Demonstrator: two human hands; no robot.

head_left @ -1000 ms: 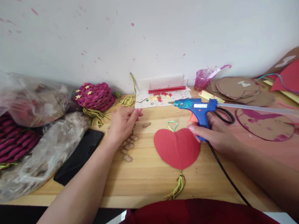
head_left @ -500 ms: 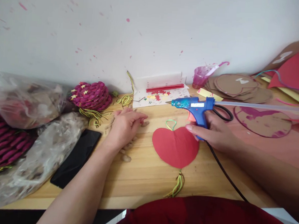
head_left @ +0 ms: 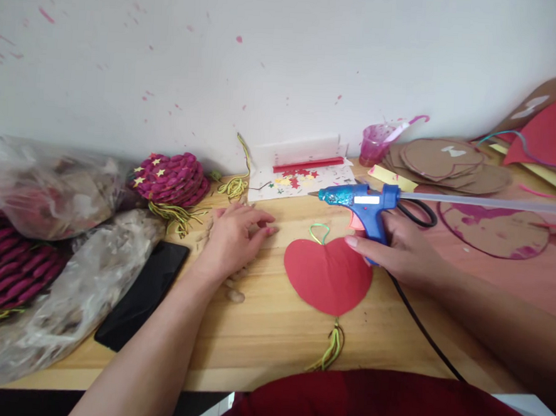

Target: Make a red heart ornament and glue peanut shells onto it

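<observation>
- In the head view, the person's right hand [head_left: 405, 250] is wrapped around the handle of a blue glue gun [head_left: 361, 199], its fingers closed in a grip and its thumb lying across the handle.
- The glue gun is held above the table [head_left: 261, 332], its nozzle pointing to the left of the picture. A long translucent glue stick [head_left: 476, 200] extends from its back end, and a black cord [head_left: 419, 324] runs down from the handle.
- The left hand [head_left: 233, 236] is palm down over a small pile of peanuts [head_left: 235, 295], its fingers loosely bent and partly spread. Whether they pinch a peanut cannot be told, since the hand covers much of the pile.
- Between the hands, a red heart [head_left: 328, 277] lies flat on the table, with a green loop [head_left: 320, 231] at its top and a yellow-green tassel [head_left: 330, 348] at its bottom point. The lower end of the glue gun's handle is at its right edge in the picture; contact there cannot be told.
- Behind the heart, small stars [head_left: 294, 181] and a red strip [head_left: 309, 165] lie on white paper [head_left: 260, 185].
- At the back right are a pink-stained cup [head_left: 373, 145] and stacked cardboard shapes [head_left: 443, 158].
- On the left are a black flat object [head_left: 143, 294], a magenta bundle [head_left: 178, 180] bearing yellow stars, and plastic bags [head_left: 71, 308].
</observation>
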